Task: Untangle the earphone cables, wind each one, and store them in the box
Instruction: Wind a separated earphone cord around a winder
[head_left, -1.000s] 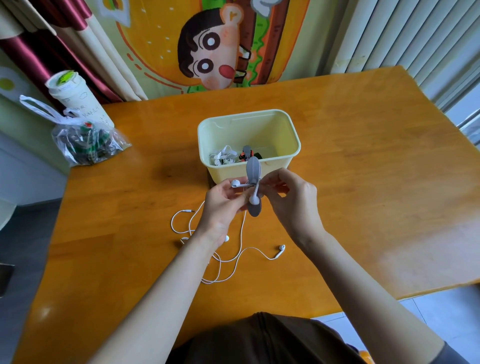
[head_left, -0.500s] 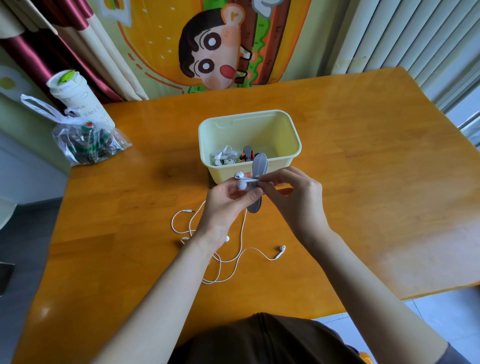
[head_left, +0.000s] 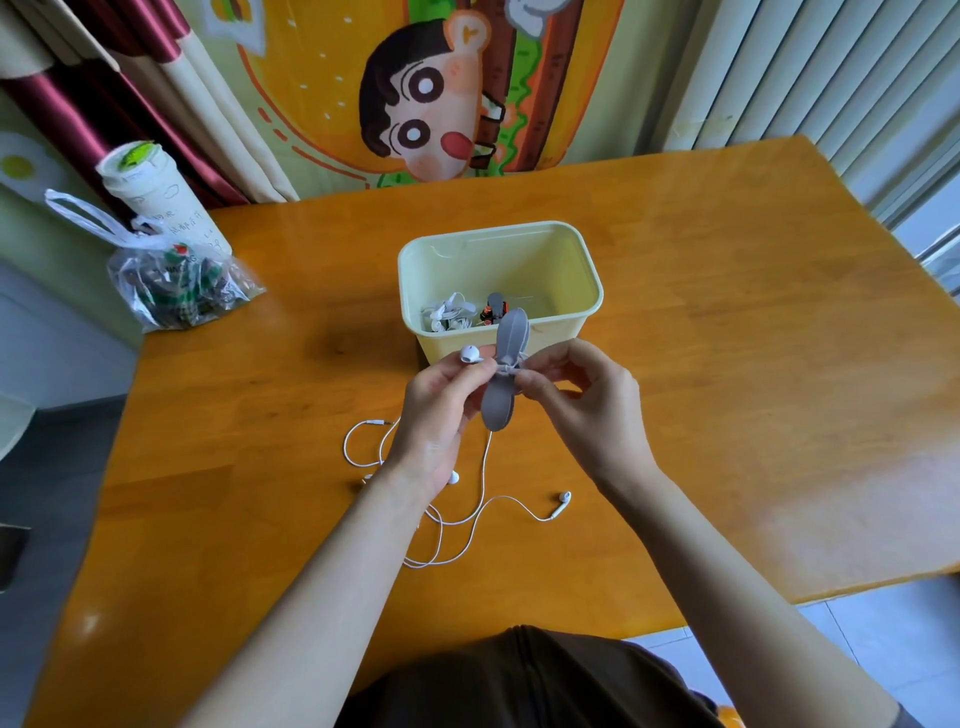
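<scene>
We look down on an orange-brown wooden worktop (head_left: 727, 364) that fills the middle of the frame. Its glossy surface catches a pale sheen of daylight toward the lower right. Behind it, at top centre, hangs a cloth printed with a cartoon face (head_left: 415, 119) on yellow and green. At upper left we see dark red and cream curtains (head_left: 130, 78). At upper right are pale vertical blinds (head_left: 805, 67), with brighter light coming in at the right edge. Pale floor tiles (head_left: 883, 639) show at lower right, and a darker grey floor (head_left: 47, 493) runs along the left edge.
</scene>
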